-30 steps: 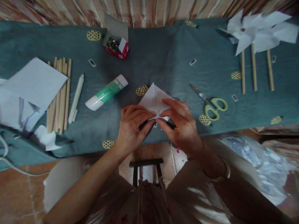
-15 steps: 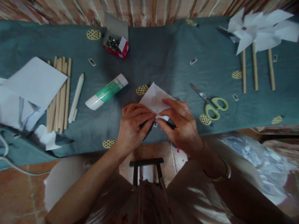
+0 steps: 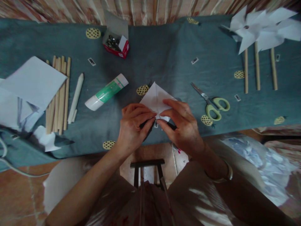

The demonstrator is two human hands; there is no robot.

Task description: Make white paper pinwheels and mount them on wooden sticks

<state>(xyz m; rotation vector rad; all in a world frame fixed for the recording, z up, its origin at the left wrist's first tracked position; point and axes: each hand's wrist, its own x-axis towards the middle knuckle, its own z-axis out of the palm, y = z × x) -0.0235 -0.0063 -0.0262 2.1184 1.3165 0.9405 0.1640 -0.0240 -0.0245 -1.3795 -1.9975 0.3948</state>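
Observation:
A square of white paper (image 3: pixel 152 95) with crease lines lies in front of me, one corner pointing away. My left hand (image 3: pixel 134 121) pinches its near edge between thumb and fingers. From the other side my right hand (image 3: pixel 182 121) grips the same near edge, with a fingertip resting further up on the paper. Both hands' fingertips almost meet at the near corner, and they partly cover it. To the right lie open scissors (image 3: pixel 213 108) with green handles. A white and green glue tube (image 3: pixel 107 92) lies to the left.
Wooden sticks (image 3: pixel 62 94), a white pen (image 3: pixel 76 97) and white paper sheets (image 3: pixel 35 81) lie left. A red box (image 3: pixel 116 45) of metal pins stands at the back. White paper pinwheels (image 3: pixel 261 29) on sticks lie far right. A plastic bag (image 3: pixel 261 166) hangs below the table edge.
The near corner of the paper has shifted slightly between my fingertips. Both hands keep nearly the same place, and the view has moved a little.

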